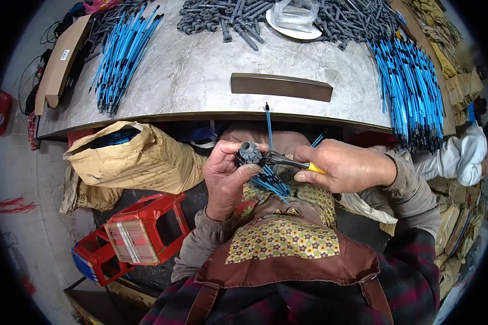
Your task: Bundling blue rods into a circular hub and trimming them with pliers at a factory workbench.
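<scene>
My left hand [226, 176] is closed round a dark grey ribbed plastic fitting [249, 154] with a hollow round end turned up. In my right hand [344, 166] is a yellow-handled metal tool [290, 161]; its kind is not clear. The tool's dark tip meets the fitting's right side, where the contact is partly hidden. Thin blue rods [272, 183] with black ends lie on my lap below the hands. One blue rod [269, 125] points up beside the fitting, its lower end hidden.
A brown bar [282, 87] lies near the front edge of the grey table [195, 81]. Blue rods are heaped left [126, 59] and right [409, 89], grey plastic parts [228, 16] behind. An open paper sack [141, 157] stands left, above red stools [146, 230].
</scene>
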`<state>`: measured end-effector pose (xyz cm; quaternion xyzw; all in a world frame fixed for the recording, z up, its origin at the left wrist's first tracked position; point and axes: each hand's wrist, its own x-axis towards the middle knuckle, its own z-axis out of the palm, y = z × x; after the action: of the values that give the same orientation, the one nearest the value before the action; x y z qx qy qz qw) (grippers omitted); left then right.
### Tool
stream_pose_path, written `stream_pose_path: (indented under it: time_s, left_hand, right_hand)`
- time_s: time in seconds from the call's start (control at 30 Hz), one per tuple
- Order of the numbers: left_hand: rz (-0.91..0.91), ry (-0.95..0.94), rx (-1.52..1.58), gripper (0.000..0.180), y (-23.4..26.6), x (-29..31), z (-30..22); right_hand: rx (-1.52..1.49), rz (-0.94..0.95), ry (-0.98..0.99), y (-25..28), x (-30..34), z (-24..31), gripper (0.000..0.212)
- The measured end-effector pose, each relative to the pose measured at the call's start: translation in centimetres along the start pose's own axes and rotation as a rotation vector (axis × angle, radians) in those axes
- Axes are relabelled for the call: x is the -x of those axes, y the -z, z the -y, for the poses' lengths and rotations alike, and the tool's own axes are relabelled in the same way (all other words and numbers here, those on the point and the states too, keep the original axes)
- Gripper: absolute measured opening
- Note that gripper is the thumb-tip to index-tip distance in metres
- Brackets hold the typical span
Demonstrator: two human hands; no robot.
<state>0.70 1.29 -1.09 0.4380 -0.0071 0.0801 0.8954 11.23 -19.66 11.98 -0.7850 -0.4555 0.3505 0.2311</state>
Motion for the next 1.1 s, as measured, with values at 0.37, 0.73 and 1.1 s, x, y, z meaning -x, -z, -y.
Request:
stream_pose_path:
  time_s: [0.37, 0.73, 1.1]
  left_hand:
    - [-0.010, -0.019, -0.011, 0.040, -0.1, -0.2, -0.2]
    - [-0.013, -0.014, -0.010, 0.040, -0.3, -0.2, -0.2]
    - [-0.017, -0.012, -0.007, 0.039, -0.5, -0.4, -0.3]
  right_hand:
    - [-0.369, -0.101, -0.039, -3.0, 0.1, -1.2, 0.016]
    - [-0.387, -0.115, -0.040, -3.2, 0.0, -1.3, 0.018]
    - [-0.392, -0.142, 0.004, -3.2, 0.0, -1.6, 0.018]
